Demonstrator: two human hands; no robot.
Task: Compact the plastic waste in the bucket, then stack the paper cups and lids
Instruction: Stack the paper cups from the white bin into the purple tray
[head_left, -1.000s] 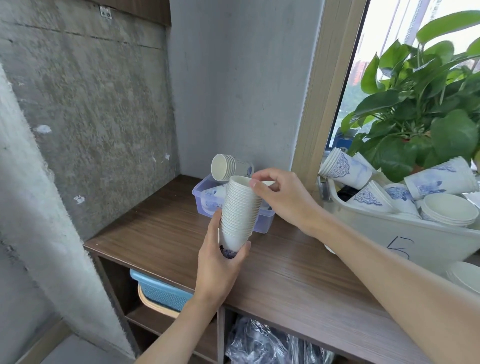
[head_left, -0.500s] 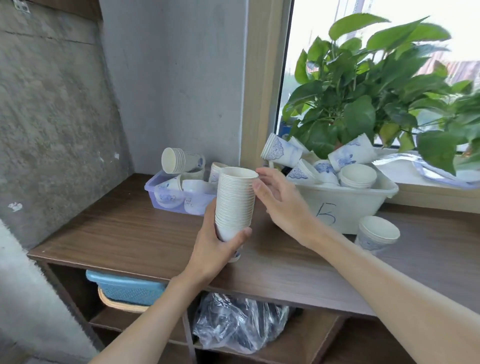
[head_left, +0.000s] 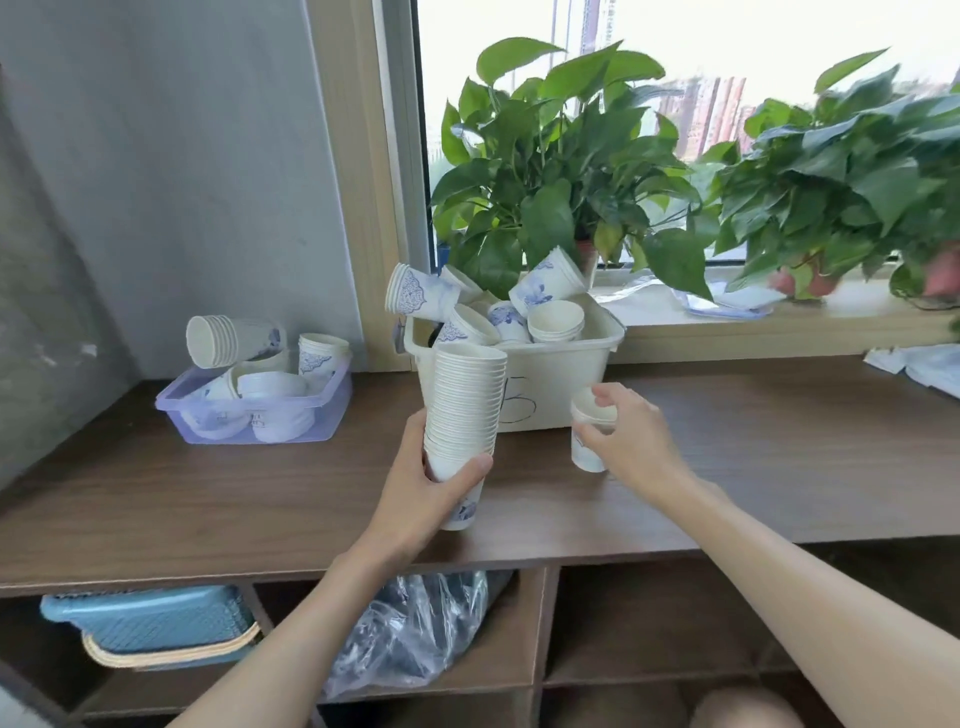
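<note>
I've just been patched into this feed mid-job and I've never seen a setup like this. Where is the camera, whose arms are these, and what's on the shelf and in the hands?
There is no machine here. These are a person's two bare arms, and the single picture comes from a wide-angle camera worn on their head, looking forward and down. The left hand grips a tall cup stack near its base. The right hand pinches a standing cup on the wooden shelf top, in front of a beige bin marked 5 that is full of loose cups. Further left, a clear tray holds more cups. Plants stand at the window. Below the shelf top are a plastic bag and a blue basket.
</note>
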